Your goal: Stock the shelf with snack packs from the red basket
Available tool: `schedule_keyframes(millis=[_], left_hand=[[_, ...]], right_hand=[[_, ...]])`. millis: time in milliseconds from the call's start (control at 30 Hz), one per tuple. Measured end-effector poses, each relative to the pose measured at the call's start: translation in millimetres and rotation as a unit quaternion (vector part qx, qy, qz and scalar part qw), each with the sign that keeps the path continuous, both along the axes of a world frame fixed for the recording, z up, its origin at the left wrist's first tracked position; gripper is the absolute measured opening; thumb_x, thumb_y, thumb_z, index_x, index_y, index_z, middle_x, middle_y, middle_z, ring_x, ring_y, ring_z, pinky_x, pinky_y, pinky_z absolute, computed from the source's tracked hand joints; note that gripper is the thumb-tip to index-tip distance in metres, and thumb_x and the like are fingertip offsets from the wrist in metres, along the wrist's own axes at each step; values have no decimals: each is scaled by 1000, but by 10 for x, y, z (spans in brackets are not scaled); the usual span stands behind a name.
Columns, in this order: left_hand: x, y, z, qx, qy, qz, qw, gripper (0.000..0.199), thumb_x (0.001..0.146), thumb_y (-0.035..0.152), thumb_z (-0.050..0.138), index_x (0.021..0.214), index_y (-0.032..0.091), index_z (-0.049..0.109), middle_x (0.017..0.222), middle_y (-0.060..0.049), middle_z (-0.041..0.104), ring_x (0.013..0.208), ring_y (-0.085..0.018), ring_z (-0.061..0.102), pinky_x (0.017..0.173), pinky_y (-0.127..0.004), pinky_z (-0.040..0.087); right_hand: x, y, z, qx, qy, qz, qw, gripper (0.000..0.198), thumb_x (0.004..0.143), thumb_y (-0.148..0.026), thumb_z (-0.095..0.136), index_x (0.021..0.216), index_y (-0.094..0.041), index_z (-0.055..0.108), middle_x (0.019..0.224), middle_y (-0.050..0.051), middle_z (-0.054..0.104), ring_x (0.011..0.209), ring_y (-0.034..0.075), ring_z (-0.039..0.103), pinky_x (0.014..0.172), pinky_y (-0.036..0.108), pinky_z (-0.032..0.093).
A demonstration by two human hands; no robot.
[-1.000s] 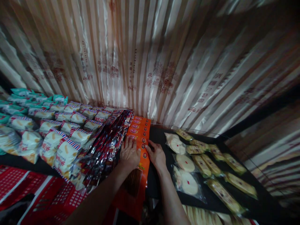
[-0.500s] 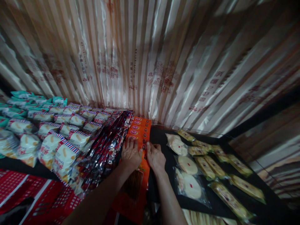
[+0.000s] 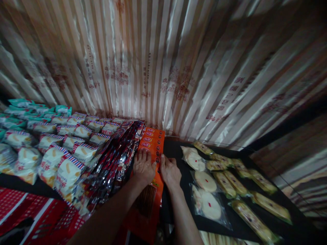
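Under my hands lies an overlapping row of orange snack packets (image 3: 154, 135), printed with ovals and dark dots; a brown strip-like food shows through the front one's window. My left hand (image 3: 144, 167) rests flat on the packets, fingers stretched toward the back. My right hand (image 3: 171, 173) is at their right edge, its thumb along the edge and its fingers curled; the fingertips are partly hidden. Left of my left hand, dark red shiny packets (image 3: 120, 154) stand in a dense, leaning row.
White snack bags (image 3: 67, 175) and green bags (image 3: 21, 110) fill the left side. Round flat breads (image 3: 211, 204) in clear wrap and yellow wrapped bars (image 3: 255, 217) lie on the black surface (image 3: 176, 144) at right. A red basket (image 3: 55, 214) is at the lower left. Behind hangs a pleated curtain (image 3: 153, 68).
The view has shifted very slightly. Both hands stay at the same places on the orange packets, and nothing else has visibly moved.
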State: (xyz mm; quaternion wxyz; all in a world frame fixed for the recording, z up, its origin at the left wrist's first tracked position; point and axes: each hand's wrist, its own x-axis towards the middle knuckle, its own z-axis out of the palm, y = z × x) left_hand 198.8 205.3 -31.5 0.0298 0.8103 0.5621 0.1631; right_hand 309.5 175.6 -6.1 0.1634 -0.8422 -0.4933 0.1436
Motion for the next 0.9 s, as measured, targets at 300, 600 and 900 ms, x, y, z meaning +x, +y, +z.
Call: schedule_keyframes(millis=[300, 600, 900], left_hand=[[22, -16, -21, -11, 4, 10, 1000, 55, 86, 35, 44, 132, 6, 43, 138, -20, 41, 130, -32, 32, 104, -48, 28], [2, -63, 27, -18, 10, 6, 1000, 54, 86, 34, 46, 132, 6, 43, 141, -20, 36, 132, -33, 29, 105, -47, 27], [-27, -171, 69, 17, -16, -11, 1000, 52, 86, 32, 48, 133, 10, 43, 146, -19, 27, 136, -32, 20, 109, -50, 19]], right_hand=[[76, -15, -102, 40, 1, 18, 999, 53, 92, -50, 17, 120, -29, 57, 104, 6, 56, 84, 17, 62, 70, 27, 44], [51, -22, -98, 50, 0, 18, 999, 51, 92, -48, 19, 119, -29, 58, 104, 6, 57, 82, 17, 63, 70, 27, 44], [268, -51, -201, 133, 34, 21, 990, 36, 89, -29, 36, 112, -19, 62, 103, 9, 62, 91, 17, 60, 80, 26, 45]])
